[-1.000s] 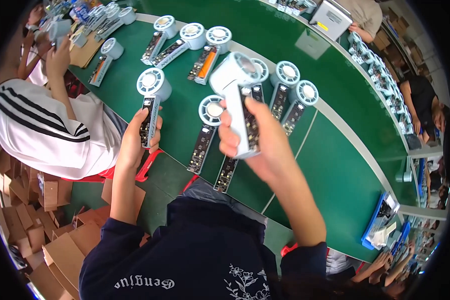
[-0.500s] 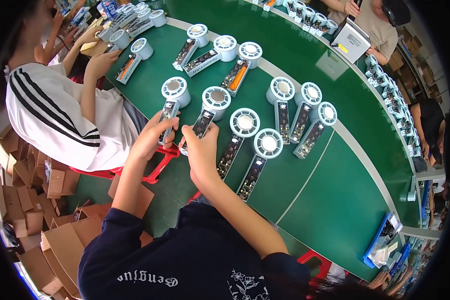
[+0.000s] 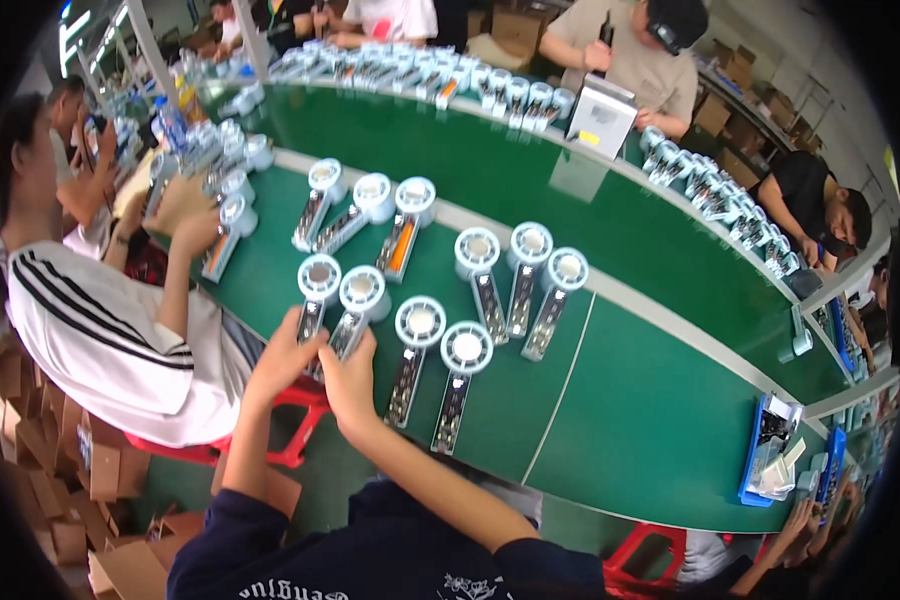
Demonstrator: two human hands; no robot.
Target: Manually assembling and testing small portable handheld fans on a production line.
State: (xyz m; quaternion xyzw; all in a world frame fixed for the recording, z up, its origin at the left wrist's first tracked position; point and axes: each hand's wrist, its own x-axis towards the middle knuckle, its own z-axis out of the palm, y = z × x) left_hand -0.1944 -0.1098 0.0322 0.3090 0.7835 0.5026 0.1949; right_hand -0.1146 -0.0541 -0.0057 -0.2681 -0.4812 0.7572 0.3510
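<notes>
Several white hand-held fans with round heads and dark handles lie on the green table point(image 3: 630, 400). My left hand point(image 3: 288, 352) grips the handle of the leftmost fan point(image 3: 319, 278) of the near row, at the table's front edge. Right beside it, my right hand point(image 3: 350, 378) grips the handle of the second fan point(image 3: 363, 292). Both fans lie flat with their heads pointing away from me. Two more fans point(image 3: 467, 348) lie to the right of my hands, and three others point(image 3: 531, 244) lie in a row behind them.
A person in a white striped shirt point(image 3: 100, 340) sits close on my left, hands on a fan. A red stool point(image 3: 295, 400) and cardboard boxes point(image 3: 40, 450) are below. A blue tray point(image 3: 765, 450) sits at the table's right end. Other people work along the far belt beside a white box point(image 3: 602, 115).
One second ago my right hand held a fan up in the air. It has laid that fan on the table next to the one under my left hand and still holds its handle.
</notes>
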